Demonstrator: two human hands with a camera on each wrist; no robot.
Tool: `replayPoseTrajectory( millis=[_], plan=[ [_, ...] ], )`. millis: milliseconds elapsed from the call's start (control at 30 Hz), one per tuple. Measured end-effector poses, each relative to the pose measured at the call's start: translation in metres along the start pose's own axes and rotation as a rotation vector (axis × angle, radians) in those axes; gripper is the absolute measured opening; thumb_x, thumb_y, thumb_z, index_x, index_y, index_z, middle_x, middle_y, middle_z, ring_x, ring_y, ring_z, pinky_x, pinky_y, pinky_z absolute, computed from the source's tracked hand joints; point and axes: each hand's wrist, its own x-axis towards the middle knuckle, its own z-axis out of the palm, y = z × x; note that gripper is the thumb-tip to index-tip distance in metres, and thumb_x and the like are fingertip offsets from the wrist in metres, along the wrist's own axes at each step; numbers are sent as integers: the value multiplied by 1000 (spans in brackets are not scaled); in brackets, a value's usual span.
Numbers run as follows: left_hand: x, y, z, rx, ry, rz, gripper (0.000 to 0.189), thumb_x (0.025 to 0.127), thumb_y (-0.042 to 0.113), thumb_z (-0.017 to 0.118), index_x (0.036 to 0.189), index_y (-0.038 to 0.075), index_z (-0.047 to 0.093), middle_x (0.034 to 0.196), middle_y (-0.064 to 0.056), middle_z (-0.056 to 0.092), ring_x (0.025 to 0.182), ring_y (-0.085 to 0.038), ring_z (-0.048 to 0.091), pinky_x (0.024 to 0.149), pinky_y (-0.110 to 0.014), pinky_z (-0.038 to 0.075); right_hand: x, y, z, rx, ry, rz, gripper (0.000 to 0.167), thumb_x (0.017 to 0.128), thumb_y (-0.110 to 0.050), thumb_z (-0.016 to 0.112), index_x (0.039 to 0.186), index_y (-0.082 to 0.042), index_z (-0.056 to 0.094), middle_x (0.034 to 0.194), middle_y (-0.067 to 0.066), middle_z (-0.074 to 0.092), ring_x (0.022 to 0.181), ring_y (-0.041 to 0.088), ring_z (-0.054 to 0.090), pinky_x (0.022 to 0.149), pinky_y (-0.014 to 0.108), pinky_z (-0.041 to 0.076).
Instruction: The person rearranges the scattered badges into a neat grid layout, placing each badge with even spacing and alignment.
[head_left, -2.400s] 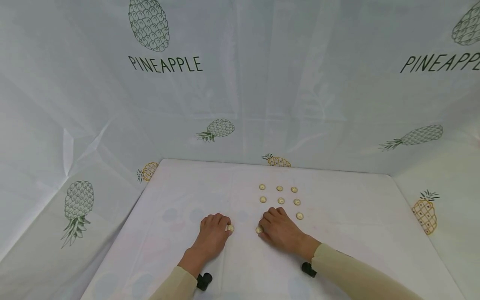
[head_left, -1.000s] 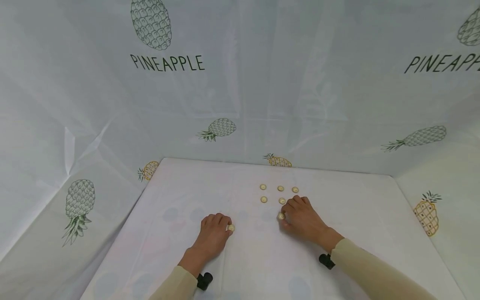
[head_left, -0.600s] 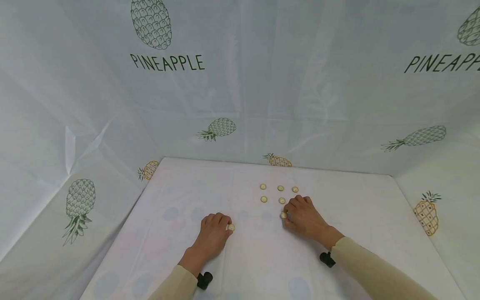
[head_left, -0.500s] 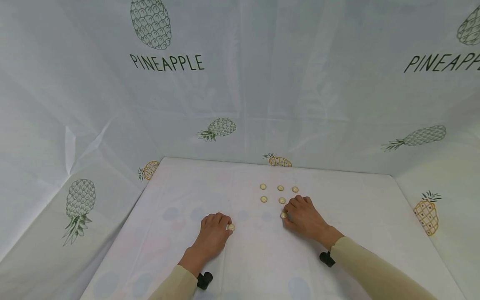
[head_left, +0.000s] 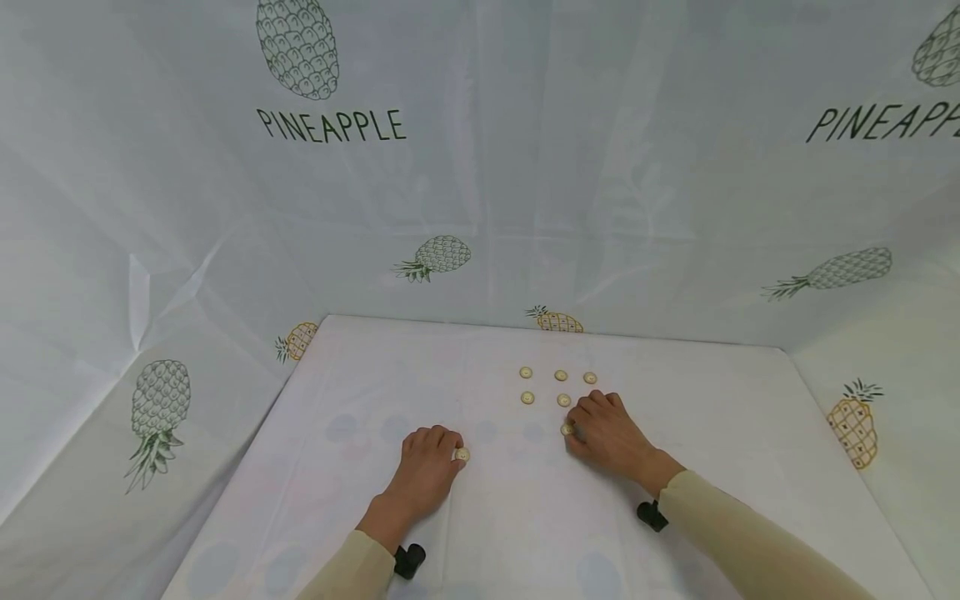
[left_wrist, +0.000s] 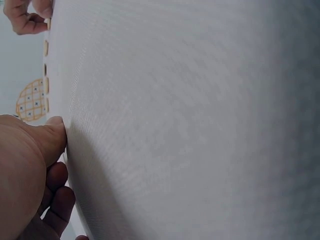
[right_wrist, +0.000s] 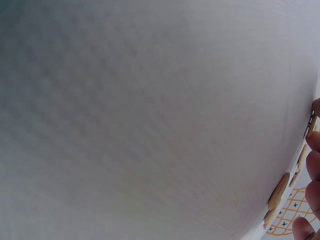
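My left hand (head_left: 427,468) rests on the white table cover, its thumb and fingers pinching a small round wooden disc (head_left: 462,454). Farther right, my right hand (head_left: 611,437) pinches another pale disc (head_left: 567,429) by its edge at table level. Just beyond this disc lie two rows of similar discs; a middle one (head_left: 564,400) sits close to my right fingertips. The right wrist view shows more flat discs (right_wrist: 279,191) beside my right fingers, hidden under the hand in the head view. In the left wrist view, my left thumb (left_wrist: 56,135) is down at the cloth.
The white cloth (head_left: 495,533) covers the table, with faint coloured dots showing through. White sheets (head_left: 555,167) printed with pineapples stand around the back and sides. A black wrist camera (head_left: 408,562) hangs at my left wrist and another (head_left: 652,516) at my right.
Over the past couple of seconds my right hand has carried its disc rightward and slightly away, into line below the second row. My left hand has stayed put. The last half second shows almost no movement.
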Motion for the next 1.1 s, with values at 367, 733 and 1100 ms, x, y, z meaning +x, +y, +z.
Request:
replayPoseTrajectory(
  millis=[367, 733, 1100],
  plan=[
    [2, 0, 4, 14, -6, -6, 17, 102, 22, 72, 111, 13, 60, 114, -7, 59, 107, -29, 53, 102, -56, 43, -1, 2, 1, 0, -14, 11, 16, 92, -30, 78, 95, -15, 73, 95, 0, 66, 89, 21, 47, 87, 46, 43],
    [7, -4, 1, 50, -59, 2, 21, 101, 25, 73, 115, 12, 64, 117, -7, 63, 111, -30, 56, 102, -55, 44, 0, 1, 3, 28, -36, 21, 16, 91, -30, 79, 94, -16, 71, 96, -1, 65, 89, 20, 47, 88, 46, 42],
    [9, -8, -5, 79, -90, -14, 23, 99, 29, 76, 115, 14, 68, 116, -5, 67, 113, -29, 59, 101, -55, 45, 1, 3, 7, 23, 16, -14, 17, 90, -29, 80, 93, -15, 70, 94, -2, 66, 87, 19, 46, 86, 44, 42]
  ],
)
